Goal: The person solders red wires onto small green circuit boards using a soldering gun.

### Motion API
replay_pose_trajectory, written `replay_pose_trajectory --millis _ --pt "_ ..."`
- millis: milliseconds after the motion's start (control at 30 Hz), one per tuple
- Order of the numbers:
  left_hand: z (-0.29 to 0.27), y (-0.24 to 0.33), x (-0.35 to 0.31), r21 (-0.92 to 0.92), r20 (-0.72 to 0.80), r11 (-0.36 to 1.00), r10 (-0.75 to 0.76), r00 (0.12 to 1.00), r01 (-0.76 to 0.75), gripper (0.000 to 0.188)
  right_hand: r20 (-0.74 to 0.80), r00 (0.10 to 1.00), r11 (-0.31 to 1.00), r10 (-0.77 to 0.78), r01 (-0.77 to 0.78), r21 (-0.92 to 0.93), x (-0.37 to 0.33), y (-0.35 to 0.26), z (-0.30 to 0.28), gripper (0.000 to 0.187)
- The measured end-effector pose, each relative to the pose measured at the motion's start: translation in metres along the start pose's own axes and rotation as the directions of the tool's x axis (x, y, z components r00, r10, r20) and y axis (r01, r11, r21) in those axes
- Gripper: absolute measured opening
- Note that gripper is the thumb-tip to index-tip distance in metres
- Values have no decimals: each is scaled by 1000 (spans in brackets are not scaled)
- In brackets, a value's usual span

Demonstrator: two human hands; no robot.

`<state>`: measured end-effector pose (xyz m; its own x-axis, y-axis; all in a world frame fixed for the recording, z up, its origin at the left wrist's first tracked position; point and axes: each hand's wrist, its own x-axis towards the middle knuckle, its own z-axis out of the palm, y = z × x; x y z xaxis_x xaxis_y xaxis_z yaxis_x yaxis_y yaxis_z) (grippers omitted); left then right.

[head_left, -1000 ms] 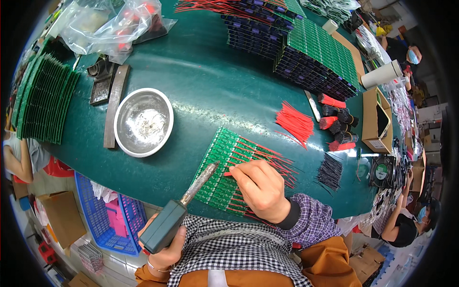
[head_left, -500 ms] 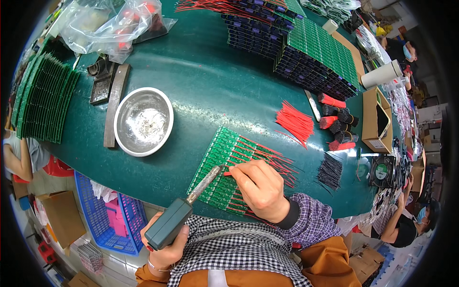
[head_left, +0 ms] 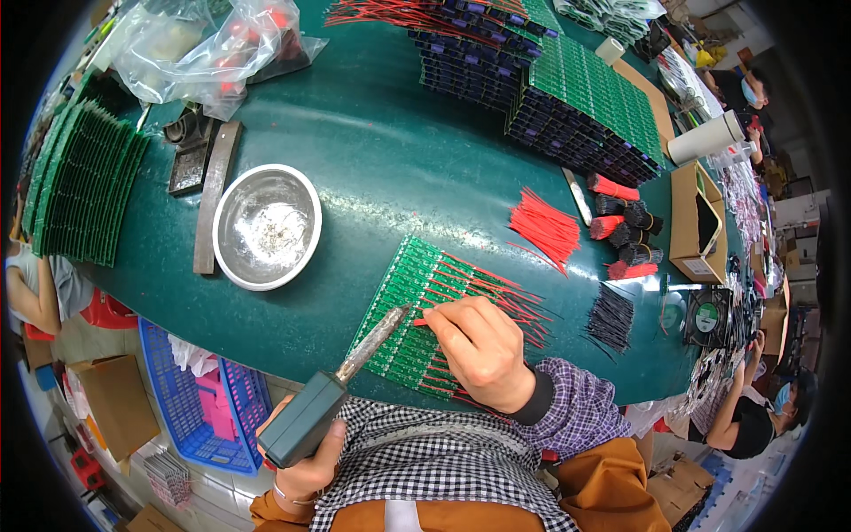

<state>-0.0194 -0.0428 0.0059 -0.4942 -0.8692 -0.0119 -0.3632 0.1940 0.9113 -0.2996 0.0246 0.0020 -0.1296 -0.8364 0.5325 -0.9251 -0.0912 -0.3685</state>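
Note:
My left hand (head_left: 312,461) is wrapped round the dark green handle of a soldering iron (head_left: 306,415), whose metal barrel slants up to the right. Its tip is over a green circuit board panel (head_left: 399,275) lying flat on the table, a little left of my right fingertips. With thumb and finger pinched, my right hand (head_left: 483,350) grips a red wire (head_left: 420,323) at the board's middle. Several red wires (head_left: 505,297) stick out from the panel's right side, partly hidden under this hand.
A metal bowl (head_left: 268,228) stands left of the panel, beside a metal bar (head_left: 215,199). Loose red wires (head_left: 543,229) and black wires (head_left: 612,317) lie to the right. Stacked boards (head_left: 589,97) rise at the back, a row of boards (head_left: 84,186) at far left. Other people sit around.
The soldering iron has shifted slightly left and back, so its tip is farther from my right fingertips. My right hand has stayed almost in place.

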Motion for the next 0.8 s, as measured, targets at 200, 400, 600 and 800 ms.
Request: replay_pose_trajectory --millis 200,400,600,800 --pt "2 -5 1 -4 31 1000 -2 1000 2 28 -3 1000 1000 -2 2 -4 -1 0 0 31" --pt "6 0 7 -26 31 1000 5 999 -5 27 -5 1000 1000 -5 5 -8 -1 1 1 31" --pt "2 0 -1 -19 31 999 -38 999 38 27 -7 1000 1000 -6 6 -14 -1 0 2 30" --pt "-21 -9 -14 -84 -184 996 -12 983 -4 42 -12 1000 1000 -13 12 -21 1 -1 1 31"
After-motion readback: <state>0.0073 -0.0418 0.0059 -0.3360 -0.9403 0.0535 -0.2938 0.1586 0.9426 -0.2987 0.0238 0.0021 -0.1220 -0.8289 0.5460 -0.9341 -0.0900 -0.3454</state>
